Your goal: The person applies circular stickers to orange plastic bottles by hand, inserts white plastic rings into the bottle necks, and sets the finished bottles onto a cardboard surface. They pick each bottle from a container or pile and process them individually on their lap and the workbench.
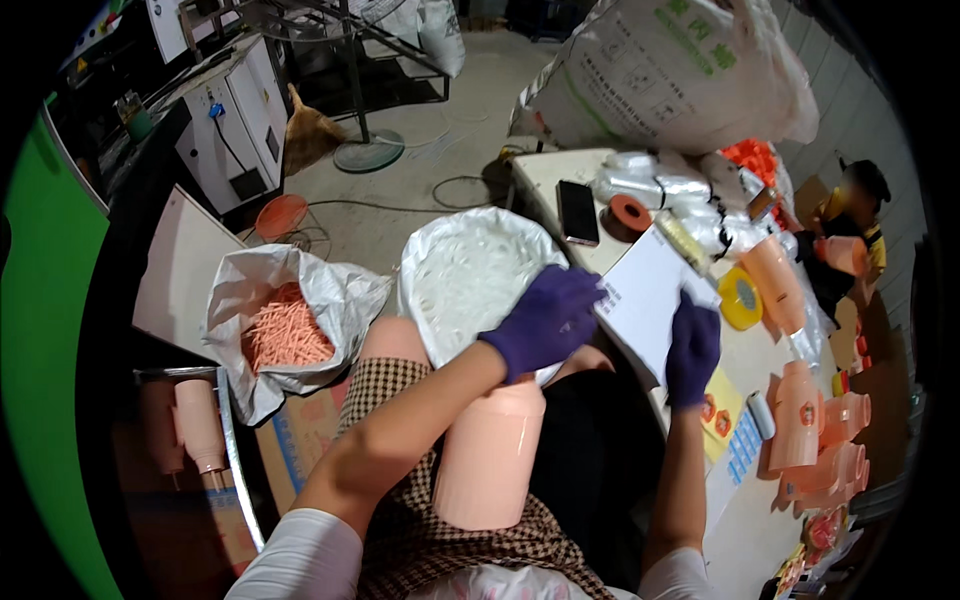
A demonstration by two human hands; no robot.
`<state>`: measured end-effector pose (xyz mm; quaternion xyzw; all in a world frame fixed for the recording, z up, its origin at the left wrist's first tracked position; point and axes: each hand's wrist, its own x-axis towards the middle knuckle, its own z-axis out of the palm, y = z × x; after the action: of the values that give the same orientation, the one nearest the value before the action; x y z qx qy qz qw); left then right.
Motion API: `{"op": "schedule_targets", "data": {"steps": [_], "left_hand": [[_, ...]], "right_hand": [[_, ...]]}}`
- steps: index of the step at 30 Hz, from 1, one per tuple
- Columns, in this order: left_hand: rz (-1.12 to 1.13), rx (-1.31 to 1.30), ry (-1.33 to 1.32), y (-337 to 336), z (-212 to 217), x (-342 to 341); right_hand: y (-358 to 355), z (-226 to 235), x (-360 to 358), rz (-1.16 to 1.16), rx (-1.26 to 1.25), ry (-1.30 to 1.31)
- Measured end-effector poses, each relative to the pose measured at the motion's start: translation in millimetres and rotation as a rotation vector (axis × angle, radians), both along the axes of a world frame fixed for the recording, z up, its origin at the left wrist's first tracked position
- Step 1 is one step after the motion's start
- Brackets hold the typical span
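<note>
A pale pink plastic bottle [490, 460] lies tilted across my lap, its wide base toward me. My left hand [548, 318], in a purple glove, is closed over the bottle's neck end, which it hides; its fingertips reach right toward the table edge. My right hand [692, 345], also gloved in purple, hovers over the table beside a white paper sheet [650, 285]. The right fingers are drawn together, and whatever may be between them cannot be made out. Below that hand lies a yellow sheet with round orange stickers [722, 415].
A white sack of clear pieces [470, 265] stands beyond my knees, and a sack of pink sticks [290, 335] at left. The table [750, 490] holds a phone [577, 212], tape rolls [740, 298] and more pink bottles [795, 415]. A person [855, 220] is at far right.
</note>
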<state>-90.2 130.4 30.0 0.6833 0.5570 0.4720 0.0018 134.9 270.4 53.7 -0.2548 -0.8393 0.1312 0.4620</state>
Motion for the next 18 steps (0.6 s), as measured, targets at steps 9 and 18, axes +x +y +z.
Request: {"op": "schedule_targets", "data": {"steps": [9,18], "left_hand": [[0.074,-0.183,-0.567,-187,-58,36],[0.217,-0.155,-0.399,-195,-67,45]], "right_hand": [[-203,-46,30,0.232,0.110,-0.312],[-208,-51,11,0.137,0.305,-0.338]]}}
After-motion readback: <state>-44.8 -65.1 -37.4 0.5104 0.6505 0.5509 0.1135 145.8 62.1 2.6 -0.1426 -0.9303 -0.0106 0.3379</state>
